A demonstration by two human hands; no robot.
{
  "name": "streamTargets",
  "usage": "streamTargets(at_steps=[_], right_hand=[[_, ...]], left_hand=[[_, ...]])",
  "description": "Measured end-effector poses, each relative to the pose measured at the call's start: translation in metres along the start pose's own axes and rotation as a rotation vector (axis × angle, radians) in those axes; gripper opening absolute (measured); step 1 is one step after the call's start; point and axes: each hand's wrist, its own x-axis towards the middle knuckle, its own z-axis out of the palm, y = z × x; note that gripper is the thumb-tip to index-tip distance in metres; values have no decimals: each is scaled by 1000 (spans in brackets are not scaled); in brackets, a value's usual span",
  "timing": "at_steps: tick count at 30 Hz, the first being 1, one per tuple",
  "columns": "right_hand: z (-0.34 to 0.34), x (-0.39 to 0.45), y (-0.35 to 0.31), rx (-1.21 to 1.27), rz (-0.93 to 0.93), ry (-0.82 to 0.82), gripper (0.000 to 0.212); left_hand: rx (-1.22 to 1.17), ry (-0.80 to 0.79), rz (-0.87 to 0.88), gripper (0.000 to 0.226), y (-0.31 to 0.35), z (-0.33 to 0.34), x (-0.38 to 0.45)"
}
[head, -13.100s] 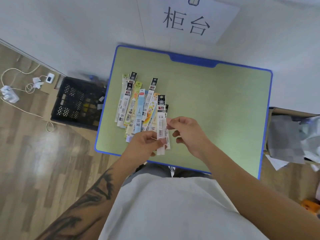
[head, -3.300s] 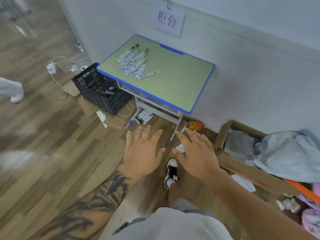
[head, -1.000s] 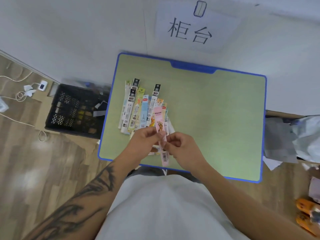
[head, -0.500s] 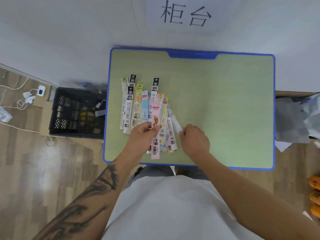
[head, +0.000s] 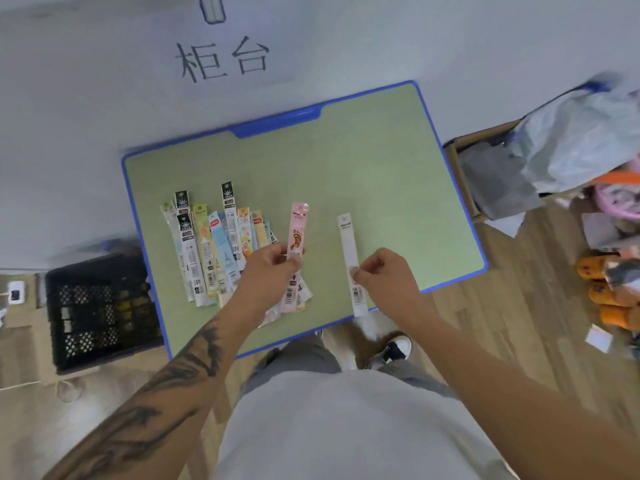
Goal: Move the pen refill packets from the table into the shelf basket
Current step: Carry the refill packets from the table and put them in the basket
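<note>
Two pen refill packets are lifted: our left hand (head: 273,268) pinches a pink packet (head: 296,251), our right hand (head: 384,275) pinches a white packet (head: 351,258). More packets (head: 211,251) lie on the green table (head: 381,174). We judge pickup underway; next, carrying them to the basket, out of view.

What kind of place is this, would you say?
Probably a mock shop counter in an ordinary room: a paper wall sign reading "柜台", a small green desk with blue edging holding packaged pen refills, and a cluttered wood-look floor.
</note>
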Motion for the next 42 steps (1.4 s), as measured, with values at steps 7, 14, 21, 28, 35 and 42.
streamTargets(at_steps=[7,14,21,28,35,42], right_hand=[[-69,-57,42,505,20,-39,22],[-167,-111,147,763,35,-38,19],[-264,-166,286,983,127,137,29],[-325,-199,365,1244,92,256,16],[-364,-210,414,1489,121,450,14],[-449,-200,445,1641,190,675,12]], left_hand=[[55,-100,56,21,20,84,-42],[155,-276,103,18,5,221,-114],[258,-397,80,18,-10,374,-173],[421,-553,123,18,0,498,-221],[636,-746,173,16,14,603,-226],[666,-944,129,14,36,729,-210]])
